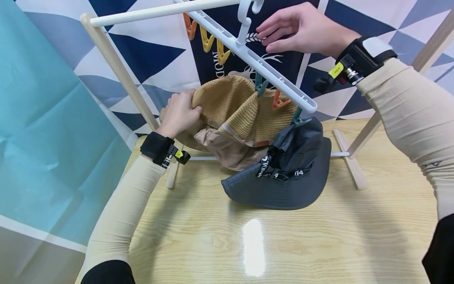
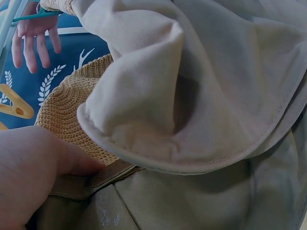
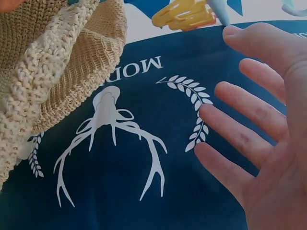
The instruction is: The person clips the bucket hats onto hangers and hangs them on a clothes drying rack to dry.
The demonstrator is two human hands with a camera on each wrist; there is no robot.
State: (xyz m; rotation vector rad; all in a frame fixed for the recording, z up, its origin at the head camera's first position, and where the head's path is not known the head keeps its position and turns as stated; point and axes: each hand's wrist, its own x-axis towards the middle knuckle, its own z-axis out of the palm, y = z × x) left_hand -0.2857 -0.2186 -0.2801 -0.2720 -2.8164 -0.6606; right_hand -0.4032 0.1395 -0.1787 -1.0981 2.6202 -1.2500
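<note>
My left hand (image 1: 181, 112) pinches the rim of a khaki hat (image 2: 206, 201), thumb along its inner band; whether its fingers also catch the knitted hat is hidden. That tan knitted hat (image 1: 244, 106) hangs beside it from the white hanger (image 1: 255, 59) by a teal clip (image 1: 260, 85) and an orange clip (image 1: 278, 100). Below it droops a beige fabric hat (image 1: 230, 152). A dark grey cap (image 1: 283, 177) hangs at the right end under another teal clip (image 1: 299, 118). My right hand (image 1: 296, 27), holding nothing, is raised beside the hanger's hook with fingers spread.
Several orange and yellow clips (image 1: 205, 39) hang from the hanger's far end. A white rail (image 1: 159, 14) on wooden posts (image 1: 120, 73) carries the hanger above a wood-grain table (image 1: 283, 244). Patterned cloth (image 1: 152, 55) covers the back, and a teal sheet (image 1: 49, 138) the left.
</note>
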